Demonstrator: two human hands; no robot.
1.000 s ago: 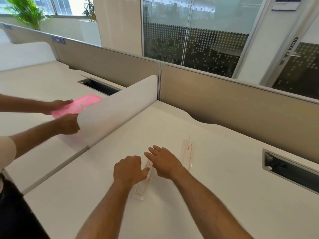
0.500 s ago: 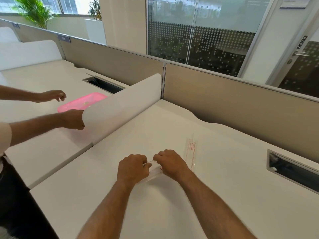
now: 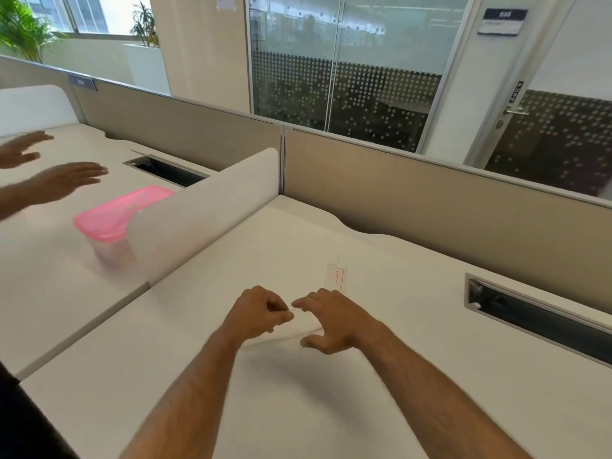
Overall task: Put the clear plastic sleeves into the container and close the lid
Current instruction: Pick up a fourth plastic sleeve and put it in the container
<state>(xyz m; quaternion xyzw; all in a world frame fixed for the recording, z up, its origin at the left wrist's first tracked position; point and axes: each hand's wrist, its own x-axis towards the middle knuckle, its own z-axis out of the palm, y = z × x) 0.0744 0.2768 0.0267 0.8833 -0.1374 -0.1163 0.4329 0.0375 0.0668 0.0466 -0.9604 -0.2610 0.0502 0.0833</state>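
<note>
One clear plastic sleeve is lifted off the white desk between my hands, faint and blurred. My left hand pinches its left end with curled fingers. My right hand sits at the sleeve's right end with fingers and thumb spread, its index tip touching the top edge. A second clear sleeve with red print lies flat on the desk just beyond my right hand. The container, clear with a pink lid on it, stands on the neighbouring desk at left, partly behind a white divider.
The white divider separates my desk from the left desk. Another person's two hands hover above the left desk, apart from the container. A cable slot opens in my desk at right. Beige partition panels close the far side.
I have picked the near sleeve up off the desk with both hands. The other person has let go of the pink-lidded container and drawn both hands away.
</note>
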